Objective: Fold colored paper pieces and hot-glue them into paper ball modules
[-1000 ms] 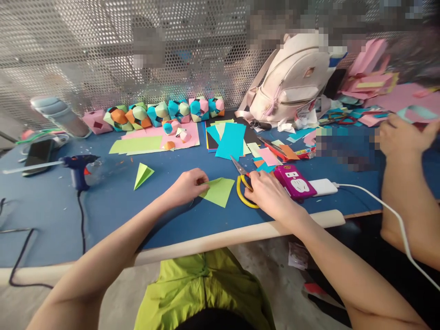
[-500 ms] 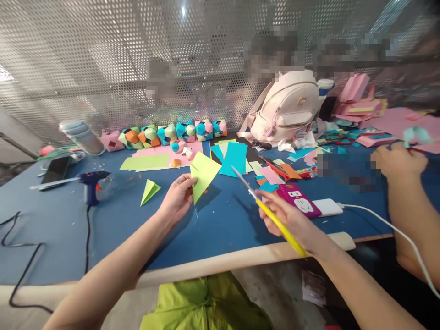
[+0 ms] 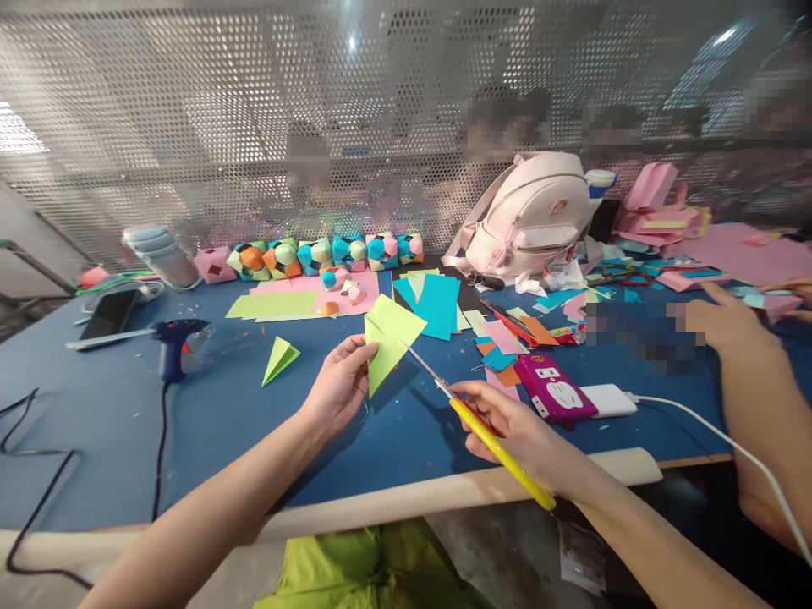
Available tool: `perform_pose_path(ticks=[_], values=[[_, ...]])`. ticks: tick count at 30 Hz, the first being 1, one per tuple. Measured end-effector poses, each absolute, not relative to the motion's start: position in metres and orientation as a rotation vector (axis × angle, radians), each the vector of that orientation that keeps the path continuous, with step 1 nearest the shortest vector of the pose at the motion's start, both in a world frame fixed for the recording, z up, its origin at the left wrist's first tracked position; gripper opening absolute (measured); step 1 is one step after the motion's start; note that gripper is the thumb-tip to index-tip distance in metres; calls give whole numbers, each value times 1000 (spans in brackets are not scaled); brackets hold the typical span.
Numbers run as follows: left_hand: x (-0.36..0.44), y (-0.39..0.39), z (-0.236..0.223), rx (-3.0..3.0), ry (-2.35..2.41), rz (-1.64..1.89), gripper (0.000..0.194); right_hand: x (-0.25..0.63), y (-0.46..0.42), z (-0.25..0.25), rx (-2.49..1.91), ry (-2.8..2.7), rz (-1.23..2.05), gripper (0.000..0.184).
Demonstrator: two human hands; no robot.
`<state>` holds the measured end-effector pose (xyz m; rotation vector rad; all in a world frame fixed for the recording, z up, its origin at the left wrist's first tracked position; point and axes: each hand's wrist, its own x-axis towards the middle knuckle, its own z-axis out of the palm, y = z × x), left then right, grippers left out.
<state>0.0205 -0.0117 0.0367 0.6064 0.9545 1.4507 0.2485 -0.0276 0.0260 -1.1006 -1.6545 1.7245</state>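
My left hand (image 3: 342, 382) pinches the left edge of a light green sheet of paper (image 3: 394, 338), which is held up above the blue tabletop. In my right hand (image 3: 501, 420) is a pair of yellow-handled scissors (image 3: 501, 452). The blade tip reaches the right side of the green paper; whether it touches I cannot tell. To the left, a small folded green paper (image 3: 280, 364) lies on the table. Blue paper pieces (image 3: 434, 306) lie just beyond the held sheet.
A glue gun (image 3: 172, 347) and a phone (image 3: 109, 316) lie at left. Folded paper balls (image 3: 315, 255) line the back beside a backpack (image 3: 529, 220). A purple power strip (image 3: 555, 391) with a white cable sits at right. Another person's arm (image 3: 754, 381) reaches in there.
My right hand has brought the scissors closer to the green paper, their tip now at its right side. My left hand has shifted slightly right with the sheet. The whole view moved a little.
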Motion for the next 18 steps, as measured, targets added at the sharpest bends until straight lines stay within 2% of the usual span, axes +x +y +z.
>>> perform_pose_path(ticks=[18], values=[[24,-17,36,590,918,1451,11,237,-27,27,-1051,-1548,1871,51]])
